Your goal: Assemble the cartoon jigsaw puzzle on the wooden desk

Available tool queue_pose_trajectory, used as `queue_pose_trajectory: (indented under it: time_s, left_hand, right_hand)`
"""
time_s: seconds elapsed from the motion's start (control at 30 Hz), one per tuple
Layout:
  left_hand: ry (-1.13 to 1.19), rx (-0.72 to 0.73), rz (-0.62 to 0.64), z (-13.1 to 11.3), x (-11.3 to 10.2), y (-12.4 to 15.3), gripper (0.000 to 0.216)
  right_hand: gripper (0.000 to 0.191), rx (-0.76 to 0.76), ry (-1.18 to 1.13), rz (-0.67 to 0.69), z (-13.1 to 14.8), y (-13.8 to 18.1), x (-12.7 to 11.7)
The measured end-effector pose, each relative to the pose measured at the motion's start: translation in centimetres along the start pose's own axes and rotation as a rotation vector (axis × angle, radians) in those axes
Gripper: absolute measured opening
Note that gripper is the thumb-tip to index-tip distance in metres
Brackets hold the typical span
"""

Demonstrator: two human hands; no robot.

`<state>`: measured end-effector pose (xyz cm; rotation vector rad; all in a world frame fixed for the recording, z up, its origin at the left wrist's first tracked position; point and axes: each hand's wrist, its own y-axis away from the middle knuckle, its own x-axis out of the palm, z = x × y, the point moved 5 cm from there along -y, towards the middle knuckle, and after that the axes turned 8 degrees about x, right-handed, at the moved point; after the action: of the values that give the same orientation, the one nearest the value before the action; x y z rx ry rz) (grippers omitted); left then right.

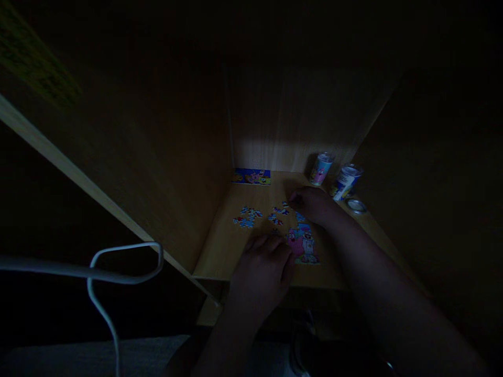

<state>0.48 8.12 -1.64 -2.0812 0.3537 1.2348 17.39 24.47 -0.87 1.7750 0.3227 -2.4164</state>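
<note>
Partly joined pink-and-blue flat jigsaw (pixel 303 243) lay just right of left hand (pixel 263 262), nearer the body than right hand (pixel 312 204); long axis ran front-to-back, left nearer. Fingers curled; couldn't tell if holding. Counted one joined section, two printed cylindrical cans (pixel 346 182) beyond right fingers; loose blue jigsaw pieces (pixel 247 214) uncountable.

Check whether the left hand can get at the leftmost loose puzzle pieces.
Likely yes: the left hand is close by, on the near side of those puzzle pieces, with only bare shelf visible between.
</note>
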Motion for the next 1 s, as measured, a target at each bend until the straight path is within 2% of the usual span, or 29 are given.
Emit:
queue_pose_trajectory:
  time_s: [0.47,1.0]
  left_hand:
    - [-0.001,0.006,-0.009,-0.07,0.1,-0.05,0.006]
    - [-0.001,0.008,-0.022,0.08,0.2,-0.09,0.009]
  right_hand:
    - [0.018,0.056,0.056,0.027,0.27,0.23,-0.19]
    - [0.018,0.044,0.045,0.053,0.42,0.42,0.03]
